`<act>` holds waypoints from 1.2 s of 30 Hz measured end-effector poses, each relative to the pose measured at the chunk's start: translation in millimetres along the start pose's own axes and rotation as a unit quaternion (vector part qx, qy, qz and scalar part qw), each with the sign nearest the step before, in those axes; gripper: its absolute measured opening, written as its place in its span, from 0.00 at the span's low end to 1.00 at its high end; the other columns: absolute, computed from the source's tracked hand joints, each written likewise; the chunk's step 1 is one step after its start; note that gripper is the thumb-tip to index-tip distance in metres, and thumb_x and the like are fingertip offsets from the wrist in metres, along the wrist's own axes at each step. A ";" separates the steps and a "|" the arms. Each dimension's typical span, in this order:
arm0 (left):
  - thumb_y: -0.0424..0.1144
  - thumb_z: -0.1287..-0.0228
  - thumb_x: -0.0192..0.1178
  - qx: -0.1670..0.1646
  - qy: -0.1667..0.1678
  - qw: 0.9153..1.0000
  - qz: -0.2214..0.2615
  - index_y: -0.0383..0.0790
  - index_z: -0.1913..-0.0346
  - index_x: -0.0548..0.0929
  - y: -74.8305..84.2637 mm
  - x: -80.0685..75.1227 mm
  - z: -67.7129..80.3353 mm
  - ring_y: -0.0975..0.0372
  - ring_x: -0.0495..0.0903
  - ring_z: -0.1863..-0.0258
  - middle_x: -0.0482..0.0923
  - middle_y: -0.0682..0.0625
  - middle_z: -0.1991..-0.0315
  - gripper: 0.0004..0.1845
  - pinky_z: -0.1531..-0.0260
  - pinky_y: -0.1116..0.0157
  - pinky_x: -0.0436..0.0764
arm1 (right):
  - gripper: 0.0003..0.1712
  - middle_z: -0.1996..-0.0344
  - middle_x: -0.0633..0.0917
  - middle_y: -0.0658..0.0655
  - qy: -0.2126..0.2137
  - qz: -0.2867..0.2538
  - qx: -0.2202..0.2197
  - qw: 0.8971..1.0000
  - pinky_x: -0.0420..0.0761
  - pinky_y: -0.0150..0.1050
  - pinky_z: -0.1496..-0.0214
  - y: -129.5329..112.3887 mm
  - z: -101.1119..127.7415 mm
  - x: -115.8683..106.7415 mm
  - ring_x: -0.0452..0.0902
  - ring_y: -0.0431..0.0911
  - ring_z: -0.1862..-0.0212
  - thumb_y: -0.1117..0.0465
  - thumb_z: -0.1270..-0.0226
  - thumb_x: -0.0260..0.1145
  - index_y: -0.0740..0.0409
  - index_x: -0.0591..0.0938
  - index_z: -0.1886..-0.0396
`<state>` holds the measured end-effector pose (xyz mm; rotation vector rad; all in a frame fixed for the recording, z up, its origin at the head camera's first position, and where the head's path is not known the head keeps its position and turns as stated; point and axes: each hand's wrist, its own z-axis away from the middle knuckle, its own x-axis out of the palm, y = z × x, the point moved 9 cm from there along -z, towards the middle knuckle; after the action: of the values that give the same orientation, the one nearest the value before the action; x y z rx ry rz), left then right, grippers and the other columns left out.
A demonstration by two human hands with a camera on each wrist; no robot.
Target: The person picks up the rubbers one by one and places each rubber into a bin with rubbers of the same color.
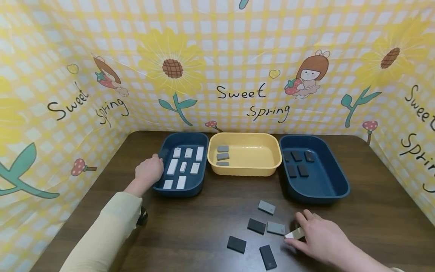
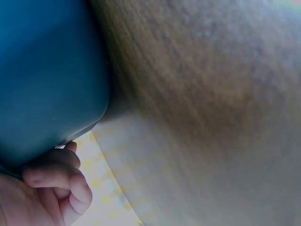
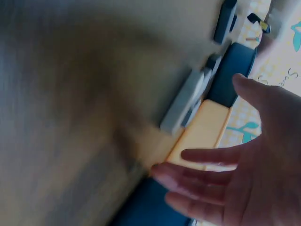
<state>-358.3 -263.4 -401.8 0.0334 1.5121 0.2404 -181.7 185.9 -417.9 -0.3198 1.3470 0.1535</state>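
Note:
My left hand (image 1: 148, 172) grips the left side rim of a dark blue bin (image 1: 181, 192), its fingers curled at the edge in the left wrist view. Several white blocks (image 1: 172, 166) lie inside that bin. Over the table at the front right, my right hand (image 1: 321, 238) has its thumb and fingers spread around a small white block (image 1: 295, 234). The right wrist view shows those fingers straight and apart from the white block. Left of it lie two grey blocks (image 1: 275, 228) and three black blocks, the nearest a black block (image 1: 268, 257).
A yellow bin (image 1: 242, 172) with three grey blocks (image 1: 222, 156) stands at the back middle. Right of it, a second dark blue bin (image 1: 334, 189) holds several black blocks (image 1: 303, 170). A checked cloth (image 1: 217, 68) surrounds the brown table (image 1: 190, 230) at the back and sides.

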 end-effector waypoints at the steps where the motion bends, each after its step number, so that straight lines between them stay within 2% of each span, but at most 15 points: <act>1: 0.42 0.23 0.39 0.001 0.001 1.000 0.000 0.21 0.47 0.68 -0.2 0.0 0.0 0.44 0.78 0.67 0.76 0.29 0.63 0.22 0.66 0.47 0.79 | 0.41 0.68 0.77 0.53 -0.017 0.000 0.013 1.000 0.78 0.42 0.71 1.1 -0.1 5.0 0.70 0.44 0.72 0.23 0.52 0.63 0.55 0.79 0.56; 5: 0.42 0.23 0.39 0.001 0.002 1.000 -0.002 0.21 0.47 0.68 -0.6 -0.3 0.8 0.44 0.78 0.67 0.76 0.29 0.62 0.22 0.66 0.47 0.79 | 0.43 0.69 0.76 0.53 -0.017 0.013 0.015 1.000 0.76 0.42 0.73 -0.5 -0.3 12.2 0.69 0.43 0.73 0.22 0.53 0.62 0.54 0.78 0.57; 10: 0.42 0.23 0.39 -0.002 -0.002 1.000 -0.001 0.20 0.44 0.67 0.8 1.0 3.3 0.44 0.79 0.67 0.77 0.29 0.61 0.23 0.65 0.46 0.79 | 0.40 0.69 0.78 0.54 -0.024 0.021 0.011 0.999 0.78 0.44 0.71 -1.9 -3.0 17.3 0.71 0.44 0.72 0.25 0.52 0.65 0.55 0.79 0.57; 19: 0.42 0.23 0.39 0.003 0.006 1.000 -0.001 0.20 0.45 0.68 1.3 -1.1 2.9 0.44 0.79 0.67 0.77 0.29 0.62 0.23 0.65 0.46 0.79 | 0.24 0.74 0.72 0.53 -0.014 0.017 -0.009 1.000 0.72 0.42 0.75 -9.2 -4.2 20.1 0.67 0.45 0.75 0.42 0.45 0.72 0.56 0.77 0.63; 28: 0.42 0.23 0.39 -0.001 0.009 1.000 0.000 0.20 0.45 0.68 -1.3 -0.3 2.2 0.43 0.79 0.66 0.77 0.28 0.62 0.23 0.64 0.46 0.79 | 0.26 0.68 0.75 0.55 -0.028 0.003 -0.006 1.000 0.76 0.44 0.72 -8.5 -7.4 16.2 0.70 0.46 0.71 0.47 0.45 0.72 0.59 0.76 0.56; 31: 0.42 0.23 0.39 -0.002 0.009 1.000 0.002 0.20 0.45 0.68 -1.5 0.1 1.7 0.43 0.79 0.66 0.77 0.28 0.61 0.23 0.64 0.46 0.79 | 0.27 0.67 0.76 0.54 -0.013 0.017 -0.010 1.000 0.77 0.42 0.72 -9.8 -8.7 8.0 0.70 0.45 0.71 0.46 0.46 0.72 0.58 0.76 0.54; 36: 0.42 0.23 0.39 -0.002 0.008 1.000 0.003 0.20 0.44 0.67 -0.7 -0.7 2.0 0.44 0.78 0.67 0.77 0.28 0.61 0.24 0.64 0.46 0.79 | 0.27 0.70 0.74 0.50 0.042 0.053 -0.042 0.997 0.73 0.36 0.74 -19.2 -10.7 -13.3 0.68 0.42 0.73 0.43 0.46 0.71 0.55 0.76 0.55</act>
<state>-356.3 -263.9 -401.0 0.0319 1.5265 0.2489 -189.1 165.4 -404.3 -0.3276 1.4432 0.2886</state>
